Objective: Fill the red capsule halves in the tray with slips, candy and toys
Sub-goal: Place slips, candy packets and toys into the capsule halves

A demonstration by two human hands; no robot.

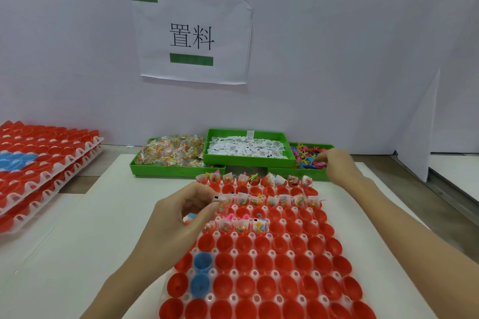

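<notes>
That white counter (77,228) is crowded — your left hand (181,217) pinches slips (219,199) over filled red capsule halves (243,225), right hand's (337,166) grip in the toy bin (298,173) I can't tell — a snag could tip some out.

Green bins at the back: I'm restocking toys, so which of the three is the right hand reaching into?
The rightmost green bin, holding colourful plastic toys; the right hand is in it. The others hold slips and candy.

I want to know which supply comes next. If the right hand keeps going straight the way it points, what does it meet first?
The right hand reaches away and leftward over the rim of the right green bin; its fingers are already at the small colourful toys, so those likely come first. Whether they touch yet is unclear.
</notes>
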